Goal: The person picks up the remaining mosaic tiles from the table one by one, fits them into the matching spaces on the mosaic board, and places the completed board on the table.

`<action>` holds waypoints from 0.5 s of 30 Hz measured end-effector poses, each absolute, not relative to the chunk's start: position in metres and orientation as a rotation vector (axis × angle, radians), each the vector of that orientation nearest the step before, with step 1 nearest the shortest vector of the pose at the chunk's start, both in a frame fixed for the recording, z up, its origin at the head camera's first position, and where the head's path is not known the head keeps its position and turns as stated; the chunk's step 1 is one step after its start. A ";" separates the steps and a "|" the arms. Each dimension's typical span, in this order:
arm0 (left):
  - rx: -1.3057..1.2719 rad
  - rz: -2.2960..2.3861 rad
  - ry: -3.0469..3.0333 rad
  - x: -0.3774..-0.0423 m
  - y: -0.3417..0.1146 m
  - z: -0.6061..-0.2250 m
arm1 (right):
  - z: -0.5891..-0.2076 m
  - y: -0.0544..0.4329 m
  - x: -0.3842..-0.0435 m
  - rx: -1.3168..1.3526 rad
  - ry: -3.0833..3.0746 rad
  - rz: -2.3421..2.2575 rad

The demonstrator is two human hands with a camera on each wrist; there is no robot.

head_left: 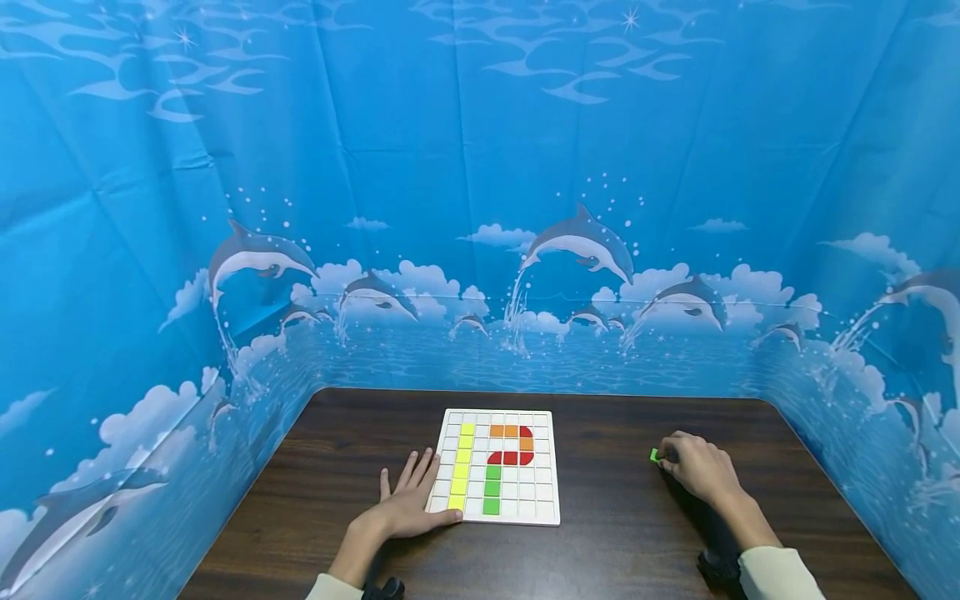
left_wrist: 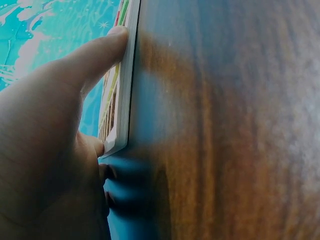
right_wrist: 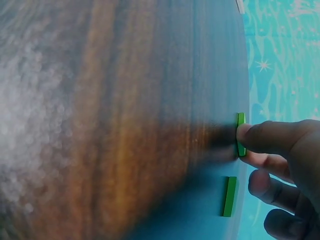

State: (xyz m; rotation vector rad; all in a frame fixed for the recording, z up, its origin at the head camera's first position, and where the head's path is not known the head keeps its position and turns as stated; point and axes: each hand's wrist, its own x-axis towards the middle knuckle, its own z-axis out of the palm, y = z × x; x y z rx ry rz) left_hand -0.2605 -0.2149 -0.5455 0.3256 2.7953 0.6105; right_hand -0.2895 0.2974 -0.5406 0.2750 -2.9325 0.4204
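My left hand [head_left: 405, 505] steadies a white grid board [head_left: 527, 493], fingers spread along its left side and thumb over the front-left corner. On the board, yellow square tiles [head_left: 461, 467] form a column. To their right, orange tiles [head_left: 503, 431] and red tiles [head_left: 512, 458] make a hook shape above green tiles [head_left: 492, 490]. Off to the right, my right hand [head_left: 701, 468] pinches a green tile [right_wrist: 241, 135] between thumb and finger, close over the table. A second green tile [right_wrist: 229, 196] lies on the table beside that hand; in the head view it is hidden.
The dark wooden table [head_left: 600, 483] has rounded far corners. A blue curtain [head_left: 480, 167] printed with dolphins stands round its back and sides. Dark wrist-worn devices [head_left: 718, 568] sit below both hands, near the light sleeves.
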 end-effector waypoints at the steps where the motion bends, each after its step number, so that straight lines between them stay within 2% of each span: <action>1: 0.330 0.624 2.794 -0.261 -0.215 -0.546 | -0.541 0.298 -0.289 0.281 -2.927 0.418; 8: 0.344 0.650 2.808 -0.266 -0.219 -0.558 | -0.541 0.298 -0.288 0.298 -2.911 0.415; 15: 0.346 0.636 2.800 -0.263 -0.217 -0.550 | -0.541 0.298 -0.288 0.284 -2.922 0.426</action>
